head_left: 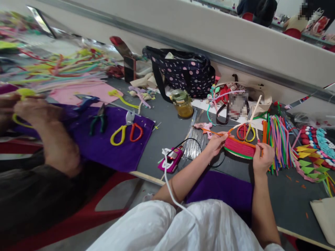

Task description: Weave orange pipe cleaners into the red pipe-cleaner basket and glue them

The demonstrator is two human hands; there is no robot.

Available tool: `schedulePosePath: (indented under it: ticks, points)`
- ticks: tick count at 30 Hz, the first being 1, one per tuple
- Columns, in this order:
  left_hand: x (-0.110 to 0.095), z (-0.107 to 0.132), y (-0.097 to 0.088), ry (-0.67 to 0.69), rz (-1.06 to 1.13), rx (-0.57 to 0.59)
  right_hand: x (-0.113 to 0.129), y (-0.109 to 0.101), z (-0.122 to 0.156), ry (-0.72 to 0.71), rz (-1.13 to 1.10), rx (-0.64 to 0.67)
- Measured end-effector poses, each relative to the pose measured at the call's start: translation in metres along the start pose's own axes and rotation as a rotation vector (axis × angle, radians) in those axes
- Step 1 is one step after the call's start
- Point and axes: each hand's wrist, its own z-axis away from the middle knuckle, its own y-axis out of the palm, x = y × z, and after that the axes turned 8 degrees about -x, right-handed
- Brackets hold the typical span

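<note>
Between my two hands is a small pink-red piece of fuzzy pipe cleaners (239, 148), curved like a little basket, with an orange strand (242, 141) along its top and green and white along its bottom. White strands (253, 116) rise behind it. My left hand (219, 142) pinches its left end near the orange strand. At the other end, my right hand (263, 157) is closed, thumb and finger at the edge. Scissors with a red and a yellow handle (250, 134) lie just behind the piece. A pink glue gun (206, 128) rests left of them.
Bundled coloured pipe cleaners (280, 143) lie right of my hands, near finished colourful pieces (318, 139). A jar (181, 104) and a dark patterned bag (185, 69) stand behind. A white cable (169, 184) crosses my left forearm. At left, a co-worker's hands (36, 109) hold something yellow.
</note>
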Motion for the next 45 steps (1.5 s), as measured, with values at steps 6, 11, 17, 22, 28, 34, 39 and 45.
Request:
schedulePosePath:
  ticks: [6, 11, 17, 22, 28, 34, 39, 45]
  points:
    - [-0.005, 0.004, 0.005, 0.004, 0.032, 0.012, 0.009, -0.008, -0.006, 0.192, -0.087, -0.202]
    - [-0.006, 0.006, 0.006, -0.013, 0.069, 0.016, 0.014, -0.011, -0.010, 0.252, -0.114, -0.233]
    - [-0.004, 0.006, 0.004, -0.019, 0.141, 0.036, 0.009, -0.008, -0.011, 0.445, -0.223, -0.285]
    - [-0.002, 0.006, 0.005, -0.037, 0.155, -0.011, 0.000, 0.001, -0.003, 0.782, -0.590, -0.130]
    - [-0.001, 0.009, 0.006, -0.027, 0.127, -0.027, 0.007, 0.009, -0.002, 0.998, -0.773, -0.064]
    - [-0.007, 0.015, 0.009, 0.008, 0.098, 0.000, 0.008, 0.011, -0.007, 1.033, -0.781, -0.126]
    - [-0.011, 0.019, 0.013, 0.041, 0.043, 0.001, 0.009, 0.011, -0.009, 1.071, -0.829, -0.190]
    - [-0.013, 0.018, 0.012, 0.114, -0.081, -0.047, 0.008, 0.010, -0.012, 1.069, -0.838, -0.268]
